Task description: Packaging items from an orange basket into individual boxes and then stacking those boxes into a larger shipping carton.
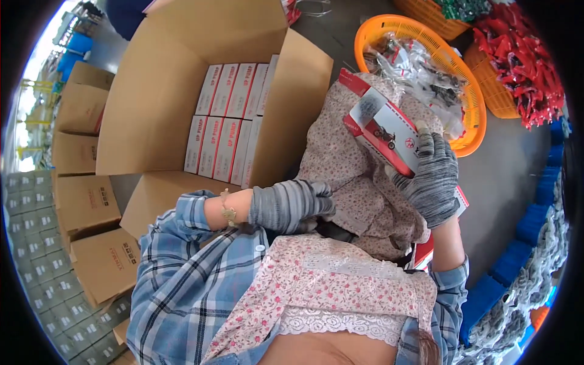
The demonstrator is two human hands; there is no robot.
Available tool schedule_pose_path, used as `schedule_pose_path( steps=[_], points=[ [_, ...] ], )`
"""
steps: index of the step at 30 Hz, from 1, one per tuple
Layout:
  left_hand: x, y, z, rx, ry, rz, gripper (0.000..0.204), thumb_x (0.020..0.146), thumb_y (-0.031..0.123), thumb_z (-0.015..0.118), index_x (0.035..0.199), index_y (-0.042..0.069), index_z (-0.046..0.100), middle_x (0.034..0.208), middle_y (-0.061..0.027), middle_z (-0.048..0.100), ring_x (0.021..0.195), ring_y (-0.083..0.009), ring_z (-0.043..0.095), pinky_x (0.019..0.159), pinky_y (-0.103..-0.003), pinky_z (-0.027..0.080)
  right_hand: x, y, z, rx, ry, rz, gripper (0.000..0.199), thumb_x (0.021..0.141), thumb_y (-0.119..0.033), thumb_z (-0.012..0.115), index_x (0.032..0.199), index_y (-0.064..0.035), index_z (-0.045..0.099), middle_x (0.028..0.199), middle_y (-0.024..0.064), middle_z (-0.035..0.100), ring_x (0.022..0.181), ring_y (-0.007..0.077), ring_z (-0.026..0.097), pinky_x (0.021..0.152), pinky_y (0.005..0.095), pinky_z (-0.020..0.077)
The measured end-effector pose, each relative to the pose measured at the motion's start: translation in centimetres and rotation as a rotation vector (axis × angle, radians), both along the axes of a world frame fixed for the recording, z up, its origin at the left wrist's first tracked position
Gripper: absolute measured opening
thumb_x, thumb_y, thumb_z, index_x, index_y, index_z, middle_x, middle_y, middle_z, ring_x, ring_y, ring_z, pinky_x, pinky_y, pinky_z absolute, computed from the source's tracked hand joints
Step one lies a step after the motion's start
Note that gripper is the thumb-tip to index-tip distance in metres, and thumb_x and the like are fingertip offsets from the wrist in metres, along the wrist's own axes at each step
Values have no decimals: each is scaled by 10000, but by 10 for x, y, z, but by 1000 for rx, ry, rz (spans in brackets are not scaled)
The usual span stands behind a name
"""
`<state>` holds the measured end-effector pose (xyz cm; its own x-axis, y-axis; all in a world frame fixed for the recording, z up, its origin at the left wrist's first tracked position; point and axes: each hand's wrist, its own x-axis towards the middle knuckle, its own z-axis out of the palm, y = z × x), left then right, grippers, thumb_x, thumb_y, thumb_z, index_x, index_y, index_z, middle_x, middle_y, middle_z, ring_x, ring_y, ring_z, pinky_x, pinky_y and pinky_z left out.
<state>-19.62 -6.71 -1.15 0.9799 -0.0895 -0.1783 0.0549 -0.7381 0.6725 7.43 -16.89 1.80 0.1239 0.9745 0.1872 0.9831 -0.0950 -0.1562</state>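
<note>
My right hand (431,176), in a grey striped knitted glove, grips a small red and white carton (384,131) by its lower end. A motorcycle picture is printed on the carton, and its end flaps stand open at the upper left. Over my lap, my left hand (292,205), gloved the same way, is curled closed; whatever its fingers may hold is hidden. A dark object (336,232) shows just beside those fingers, too covered to name. Below my right wrist, more red and white cartons (422,252) are partly hidden by the floral cloth (340,146).
Left of my lap stands a large open cardboard box (143,115) with rows of white and red cartons inside. An orange basket (477,103) ahead holds bagged parts. Red bagged pieces (523,61) lie at the far right, blue bins (517,249) nearer. Closed boxes (88,201) line the left.
</note>
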Motion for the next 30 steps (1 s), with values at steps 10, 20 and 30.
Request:
schedule_pose_path(
  steps=[10,20,30],
  points=[
    [8,-35,-24,451,-626,109,294,723,304,522,940,112,572,825,-29,482,796,-202,512,653,-375,425,-6,3,-5,13,-32,15,855,674,-380,743,1331,28,378,1224,251,512,1123,402,494,980,449,384],
    [-58,5,50,-451,-847,1053,240,825,224,677,921,26,580,876,-73,578,821,-226,575,697,-356,459,8,-1,-16,-21,138,3,845,711,-253,753,1385,17,322,1340,239,428,1238,377,419,1044,423,333],
    [-317,-47,103,503,-1191,1954,265,907,233,594,1036,2,586,911,-77,632,844,-185,604,759,-366,526,25,15,-15,-102,90,202,851,729,-228,755,1398,21,291,1384,232,378,1271,344,385,1060,399,305]
  ],
)
